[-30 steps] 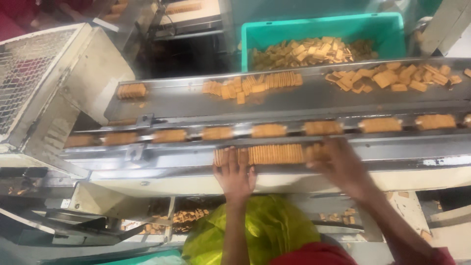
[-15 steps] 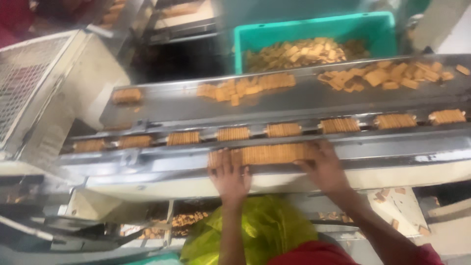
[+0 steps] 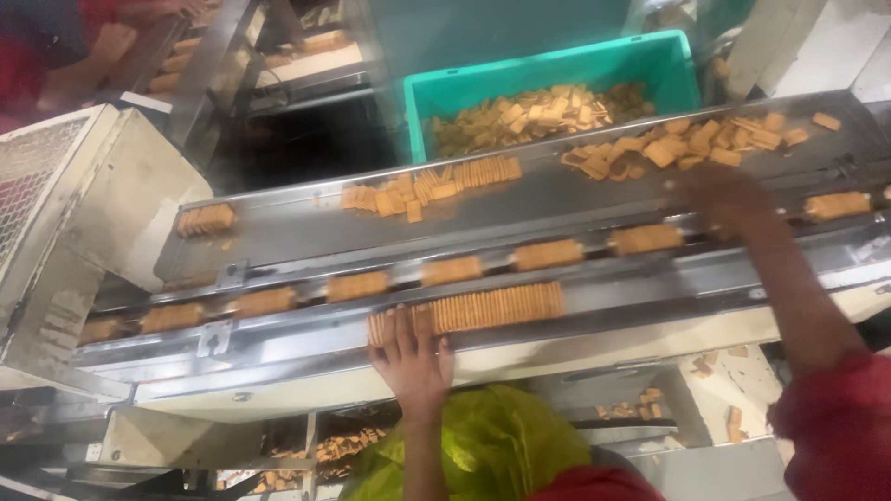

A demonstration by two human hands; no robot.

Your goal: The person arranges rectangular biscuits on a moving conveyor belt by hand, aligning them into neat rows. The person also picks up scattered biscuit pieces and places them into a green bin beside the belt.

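— Hands first: where are they?
— Left hand [image 3: 411, 357] lies flat, fingers spread, pressed against the left end of a long biscuit row [image 3: 483, 308] standing on edge on the near ledge. It grips nothing. Right hand [image 3: 722, 199] is blurred, out over the moving lane; whether it is open or closed, I cannot tell.

— What has changed?
— Half a second ago both hands bracketed the row, one at each end. Now the right has let go and lifted away to the far right, so only the left steadies the row.

— And beyond the row?
— Short biscuit stacks [image 3: 548, 253] ride the lane just behind it. Farther back, loose biscuits [image 3: 682, 144] litter a steel tray [image 3: 297, 227]. Behind that, a green crate [image 3: 557, 70] holds more. A green bag [image 3: 492, 445] sits below the ledge.
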